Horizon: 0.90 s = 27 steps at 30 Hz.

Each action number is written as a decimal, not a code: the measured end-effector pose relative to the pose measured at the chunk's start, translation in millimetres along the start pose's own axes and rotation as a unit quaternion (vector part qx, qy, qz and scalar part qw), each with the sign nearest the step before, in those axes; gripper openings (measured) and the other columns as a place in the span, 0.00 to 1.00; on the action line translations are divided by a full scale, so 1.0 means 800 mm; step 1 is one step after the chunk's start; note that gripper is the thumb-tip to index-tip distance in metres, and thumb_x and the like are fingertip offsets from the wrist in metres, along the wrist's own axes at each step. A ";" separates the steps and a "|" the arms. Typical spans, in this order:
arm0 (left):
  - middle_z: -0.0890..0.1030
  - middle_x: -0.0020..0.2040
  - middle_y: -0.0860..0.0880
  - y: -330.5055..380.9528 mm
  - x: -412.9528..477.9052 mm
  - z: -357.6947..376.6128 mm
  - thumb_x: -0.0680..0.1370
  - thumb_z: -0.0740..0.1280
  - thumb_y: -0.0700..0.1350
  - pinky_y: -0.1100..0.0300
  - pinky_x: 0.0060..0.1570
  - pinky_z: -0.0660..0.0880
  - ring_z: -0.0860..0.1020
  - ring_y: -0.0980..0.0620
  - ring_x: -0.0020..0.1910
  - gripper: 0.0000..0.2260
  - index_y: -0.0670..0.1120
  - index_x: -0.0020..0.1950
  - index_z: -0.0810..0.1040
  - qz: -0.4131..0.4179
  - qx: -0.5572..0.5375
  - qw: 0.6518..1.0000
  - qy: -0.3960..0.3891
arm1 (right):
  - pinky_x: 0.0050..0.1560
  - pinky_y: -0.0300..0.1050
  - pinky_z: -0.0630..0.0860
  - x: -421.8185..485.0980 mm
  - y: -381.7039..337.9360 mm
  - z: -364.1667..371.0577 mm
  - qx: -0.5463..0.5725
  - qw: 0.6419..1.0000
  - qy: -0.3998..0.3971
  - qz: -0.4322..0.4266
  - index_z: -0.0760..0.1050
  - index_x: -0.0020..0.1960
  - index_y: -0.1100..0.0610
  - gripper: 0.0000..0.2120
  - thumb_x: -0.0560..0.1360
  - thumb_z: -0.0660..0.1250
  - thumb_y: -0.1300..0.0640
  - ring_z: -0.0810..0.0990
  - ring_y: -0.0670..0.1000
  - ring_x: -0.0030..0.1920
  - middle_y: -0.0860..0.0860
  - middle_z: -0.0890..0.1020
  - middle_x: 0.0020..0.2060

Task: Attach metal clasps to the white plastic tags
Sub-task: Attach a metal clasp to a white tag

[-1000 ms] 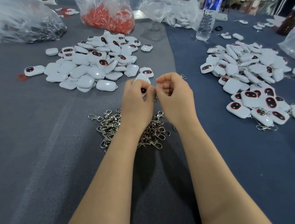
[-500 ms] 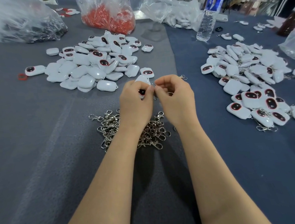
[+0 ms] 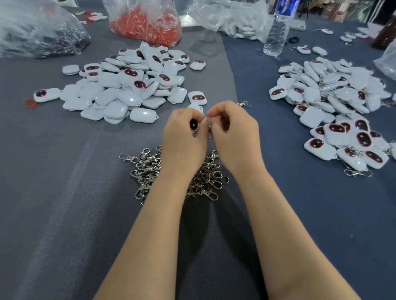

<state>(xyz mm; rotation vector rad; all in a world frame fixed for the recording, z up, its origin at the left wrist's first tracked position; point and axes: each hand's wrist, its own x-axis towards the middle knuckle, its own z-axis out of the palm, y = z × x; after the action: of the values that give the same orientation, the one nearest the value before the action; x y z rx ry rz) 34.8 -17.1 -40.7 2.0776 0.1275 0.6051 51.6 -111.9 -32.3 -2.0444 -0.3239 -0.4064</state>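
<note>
The left hand (image 3: pixel 183 139) curls around a white plastic tag (image 3: pixel 194 124) at frame centre, its dark red-rimmed face showing, while the right hand (image 3: pixel 235 134) pinches a small metal clasp (image 3: pixel 210 127) against the tag's edge. Below them the wrists partly hide a heap of clasps (image 3: pixel 146 170); bare tags (image 3: pixel 115 90) pile at upper left, clasped tags (image 3: pixel 332 104) at right. The water bottle (image 3: pixel 281 15) at upper right has a blue label, writing unreadable, near a bag of red pieces (image 3: pixel 147 25)

On the table (image 3: pixel 55 222), the clasp pile (image 3: pixel 146 171) lies nearest the person, centrally. One tag pile (image 3: pixel 124 84) lies behind it to the left; a second tag pile (image 3: pixel 332 104) lies well apart to the right. A row of bags (image 3: pixel 147 18) lies along the far side, with a bottle (image 3: pixel 279 20) upright at its right end.
</note>
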 end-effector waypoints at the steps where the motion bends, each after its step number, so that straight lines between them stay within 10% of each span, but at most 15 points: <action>1: 0.73 0.44 0.52 0.001 0.000 0.000 0.77 0.66 0.42 0.78 0.39 0.63 0.69 0.63 0.37 0.04 0.48 0.43 0.75 -0.004 -0.007 1.000 0.001 | 0.41 0.31 0.69 0.000 0.000 0.000 0.008 1.000 -0.002 0.000 0.75 0.47 0.56 0.07 0.75 0.62 0.67 0.72 0.44 0.39 0.53 0.79 0.43; 27: 0.74 0.44 0.52 0.001 -0.001 -0.002 0.77 0.66 0.42 0.75 0.39 0.64 0.69 0.62 0.37 0.04 0.47 0.42 0.76 0.015 0.008 1.000 0.004 | 0.36 0.28 0.70 0.000 -0.004 -0.001 0.078 0.995 0.020 0.052 0.74 0.41 0.54 0.07 0.72 0.66 0.65 0.71 0.39 0.32 0.45 0.76 0.34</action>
<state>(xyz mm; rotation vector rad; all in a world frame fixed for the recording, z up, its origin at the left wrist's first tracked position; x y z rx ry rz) 32.9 -16.8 -39.5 2.0961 0.1058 0.6324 50.5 -110.9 -29.8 -1.8888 -0.2173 -0.3480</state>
